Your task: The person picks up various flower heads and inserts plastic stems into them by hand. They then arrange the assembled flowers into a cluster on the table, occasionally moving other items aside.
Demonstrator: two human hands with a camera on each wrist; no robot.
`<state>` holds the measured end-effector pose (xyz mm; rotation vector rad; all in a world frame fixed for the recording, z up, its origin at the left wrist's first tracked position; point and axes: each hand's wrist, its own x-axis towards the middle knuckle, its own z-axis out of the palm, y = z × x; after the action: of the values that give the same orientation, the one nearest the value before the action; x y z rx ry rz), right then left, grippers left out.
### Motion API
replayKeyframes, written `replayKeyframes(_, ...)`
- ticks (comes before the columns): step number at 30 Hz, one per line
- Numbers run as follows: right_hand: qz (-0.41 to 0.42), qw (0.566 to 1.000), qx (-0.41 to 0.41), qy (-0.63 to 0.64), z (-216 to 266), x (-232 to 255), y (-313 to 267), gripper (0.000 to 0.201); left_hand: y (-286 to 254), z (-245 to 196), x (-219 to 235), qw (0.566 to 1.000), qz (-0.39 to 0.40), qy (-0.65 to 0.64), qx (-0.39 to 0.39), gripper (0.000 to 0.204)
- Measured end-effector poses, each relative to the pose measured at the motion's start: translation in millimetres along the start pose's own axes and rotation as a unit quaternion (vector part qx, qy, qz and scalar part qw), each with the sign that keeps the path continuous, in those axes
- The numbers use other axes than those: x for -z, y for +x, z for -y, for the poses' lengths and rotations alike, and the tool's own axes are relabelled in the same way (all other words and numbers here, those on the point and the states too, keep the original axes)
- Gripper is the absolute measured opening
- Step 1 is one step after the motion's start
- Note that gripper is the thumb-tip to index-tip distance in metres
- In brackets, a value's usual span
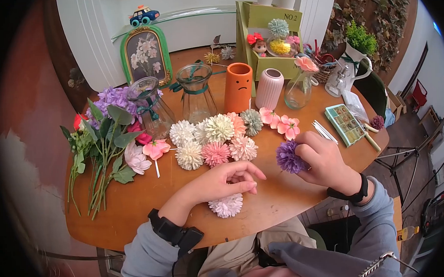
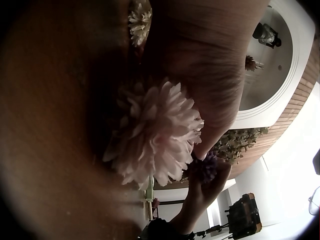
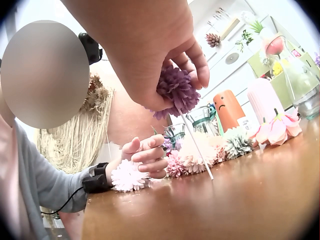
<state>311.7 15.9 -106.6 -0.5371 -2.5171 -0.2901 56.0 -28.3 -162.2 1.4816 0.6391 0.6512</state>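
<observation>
The right hand [image 1: 323, 161] pinches a purple pompom flower [image 1: 290, 157] above the table's right part. In the right wrist view a thin white stick [image 3: 195, 142] slants down from this purple flower [image 3: 179, 92]. The left hand [image 1: 224, 182] hovers with loosely bent fingers and holds nothing; a pale pink pompom flower [image 1: 226, 206] lies just below it. That pale flower [image 2: 156, 132] looks large in the left wrist view, beside the left hand [image 2: 200, 65]. Cream, white, coral and grey-green pompoms, among them a coral one [image 1: 216, 154], lie grouped beyond the left hand.
Glass vases [image 1: 198, 97], an orange vase [image 1: 238, 90] and a pink ribbed vase [image 1: 269, 90] stand behind the pompoms. Leafy stems [image 1: 103, 165] lie at the left. White sticks [image 1: 325, 132] and a compartment box [image 1: 346, 124] lie at the right, near a green-handled tool [image 1: 373, 141].
</observation>
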Motion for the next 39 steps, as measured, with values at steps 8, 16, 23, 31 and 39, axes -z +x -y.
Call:
replayKeyframes(8,-0.006,1.0,-0.003,0.005,0.7,-1.8,-1.0,0.031,0.6,0.4,0.0,1.0,0.002,0.024,0.006,0.03)
replayKeyframes(16,-0.006,1.0,-0.006,0.029,4.4,-6.0,-0.5,0.03,0.2,0.2,-1.2,0.998,0.009,0.055,0.019,0.03)
replayKeyframes(23,0.11,0.992,0.034,0.054,11.0,-18.3,2.7,0.032,0.2,0.5,-2.4,0.998,0.013,0.056,0.024,0.03)
replayKeyframes(31,0.005,0.999,0.038,0.033,10.6,-9.8,5.7,0.032,-0.6,0.7,-2.1,0.998,0.013,0.058,0.028,0.031)
replayKeyframes(39,-0.121,0.992,-0.007,-0.021,-6.8,4.5,6.7,0.034,0.2,1.8,-1.2,0.998,0.016,0.057,0.02,0.032)
